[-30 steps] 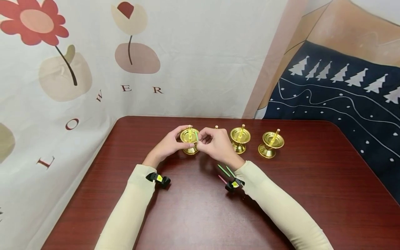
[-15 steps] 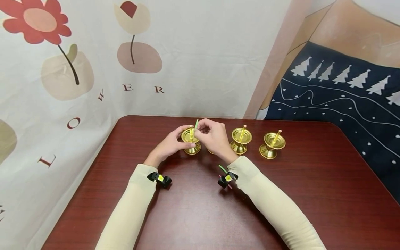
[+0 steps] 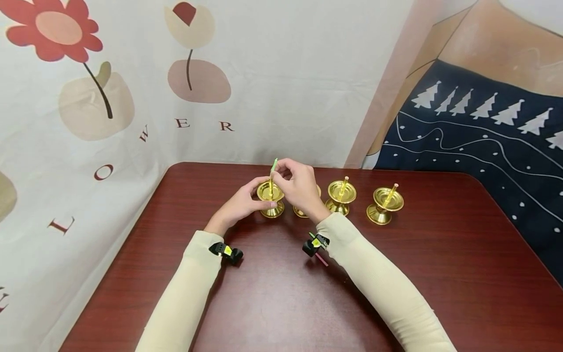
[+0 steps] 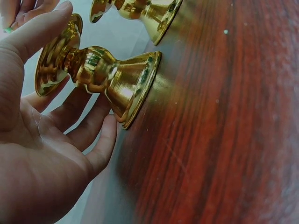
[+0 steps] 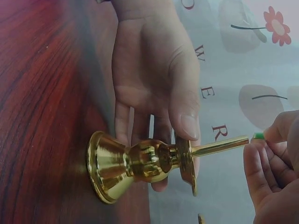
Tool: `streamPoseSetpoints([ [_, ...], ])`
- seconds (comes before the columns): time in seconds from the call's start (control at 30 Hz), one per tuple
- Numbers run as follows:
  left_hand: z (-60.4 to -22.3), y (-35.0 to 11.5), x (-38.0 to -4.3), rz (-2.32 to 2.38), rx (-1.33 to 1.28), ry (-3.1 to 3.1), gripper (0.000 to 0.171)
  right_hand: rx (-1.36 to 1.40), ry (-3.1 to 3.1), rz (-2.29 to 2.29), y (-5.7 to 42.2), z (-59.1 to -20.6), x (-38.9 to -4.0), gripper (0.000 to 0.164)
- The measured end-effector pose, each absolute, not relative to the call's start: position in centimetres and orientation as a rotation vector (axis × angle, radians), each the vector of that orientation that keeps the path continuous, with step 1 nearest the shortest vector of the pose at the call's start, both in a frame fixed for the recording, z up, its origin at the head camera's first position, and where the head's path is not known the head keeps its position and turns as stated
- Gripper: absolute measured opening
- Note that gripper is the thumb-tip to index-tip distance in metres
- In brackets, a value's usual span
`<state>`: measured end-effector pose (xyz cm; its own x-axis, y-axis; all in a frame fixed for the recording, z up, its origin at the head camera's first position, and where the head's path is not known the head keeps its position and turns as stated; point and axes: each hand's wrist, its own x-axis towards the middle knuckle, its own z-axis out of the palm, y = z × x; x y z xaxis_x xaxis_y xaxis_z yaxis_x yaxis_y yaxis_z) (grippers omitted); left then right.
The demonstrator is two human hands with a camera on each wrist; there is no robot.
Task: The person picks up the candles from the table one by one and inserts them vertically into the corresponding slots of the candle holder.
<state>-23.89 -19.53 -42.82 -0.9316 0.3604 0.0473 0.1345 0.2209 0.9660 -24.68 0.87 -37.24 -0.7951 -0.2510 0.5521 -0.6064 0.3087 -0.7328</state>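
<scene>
My left hand (image 3: 237, 205) holds the leftmost gold candle holder (image 3: 272, 210), its thumb and fingers curled round the dish. In the left wrist view the holder's base (image 4: 133, 88) stands on the table. A slender gold tube (image 5: 219, 147) rises from the middle of the dish. Between thumb and fingertips my right hand (image 3: 301, 186) pinches a thin green candle (image 3: 274, 165), which points up over that tube. The right wrist view shows the candle's green lower end (image 5: 258, 136) close to the tube's tip, with most of the candle hidden by the fingers.
Right of the held holder, a second gold holder (image 3: 301, 212) is partly hidden behind the right hand. Two more gold holders (image 3: 337, 209) stand farther right. A pink stick (image 3: 322, 260) lies under the right wrist's camera, beside partly covered green ones. Printed cloth hangs behind the table.
My right hand has moved up and left, bringing the green candle from beside the dish to above the tube. The left hand has kept its hold on the candle holder.
</scene>
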Motion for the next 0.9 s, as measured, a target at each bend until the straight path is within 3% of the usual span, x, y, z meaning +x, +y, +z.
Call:
streamPoseSetpoints([
  [0.9, -42.95, -19.54, -23.78, 1.797, 0.489, 2.306, 0.073, 0.855, -2.235, 1.277, 0.55, -38.07, -24.86, 0.006],
])
